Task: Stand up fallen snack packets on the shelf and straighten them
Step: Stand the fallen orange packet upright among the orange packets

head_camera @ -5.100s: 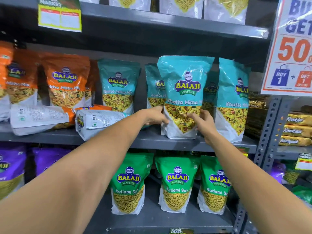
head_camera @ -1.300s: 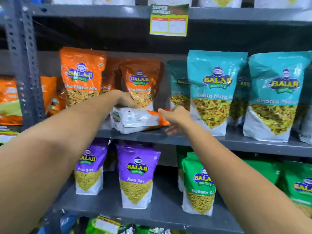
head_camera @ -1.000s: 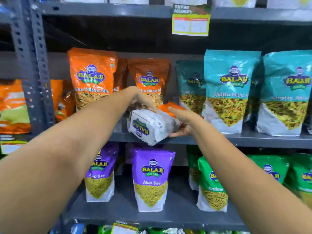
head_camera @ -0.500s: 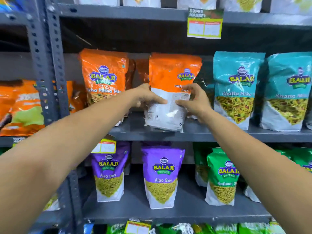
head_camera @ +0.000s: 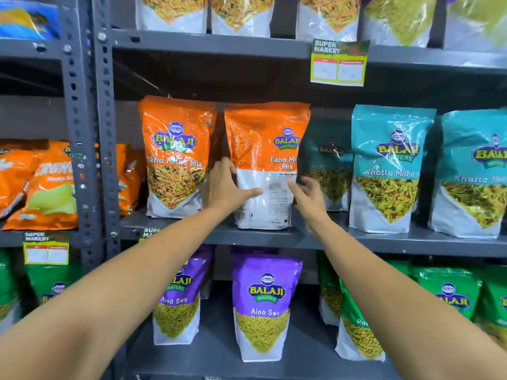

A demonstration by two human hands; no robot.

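The orange-and-white plastic Tikha Mitha Mix packet (head_camera: 264, 165), lifted half a second ago, now stands upright on the grey metal shelf (head_camera: 301, 238). Left hand (head_camera: 227, 187) cups its left edge, fingers spread; right hand (head_camera: 308, 197), spread wide, brushes its right edge.

orange tikha mitha pkt (head_camera: 264, 165) stands upright on grey shelf (head_camera: 384, 239), back side to front. left hand (head_camera: 226, 187) touches its left edge, right hand (head_camera: 308, 198) open beside.

Orange-and-white packet (head_camera: 264, 149), teal packets (head_camera: 389, 149), purple packets (head_camera: 266, 286), grey shelf (head_camera: 384, 242)
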